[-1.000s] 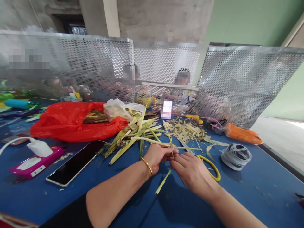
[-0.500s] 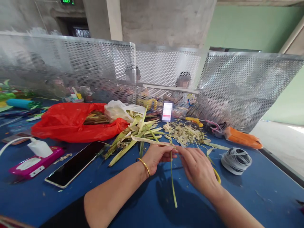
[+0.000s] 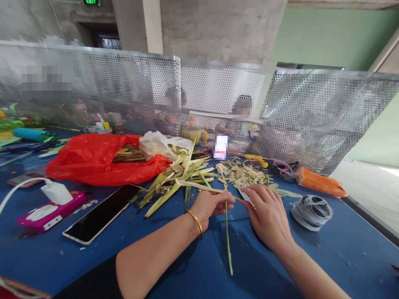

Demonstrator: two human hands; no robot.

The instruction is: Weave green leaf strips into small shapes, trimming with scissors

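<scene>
My left hand (image 3: 211, 206), with a gold bangle at the wrist, is closed in a pinch on a thin green leaf strip (image 3: 228, 238) that hangs down toward me over the blue table (image 3: 174, 257). A pale leaf blade (image 3: 195, 185) also runs from that pinch back to the left. My right hand (image 3: 268, 212) lies just right of it, fingers curled, its fingertips on a strip end near a small knife blade (image 3: 242, 194). What the right fingers grip is too small to name. A heap of green and pale leaves (image 3: 177, 174) lies just beyond both hands.
A red plastic bag (image 3: 93, 160) and a white bag (image 3: 157, 144) lie at the left back. A phone (image 3: 102, 212), a pink wipes pack (image 3: 46, 210), leaf scraps (image 3: 243, 172), a coil of grey bands (image 3: 311, 211) and an orange tool (image 3: 321, 181) surround me. Perforated metal screens (image 3: 218, 91) fence the table, people behind.
My right hand moved right and away from the left, covering the yellow-handled scissors. The green strip swung from slanting left to hanging straight down. The camera tilted slightly.
</scene>
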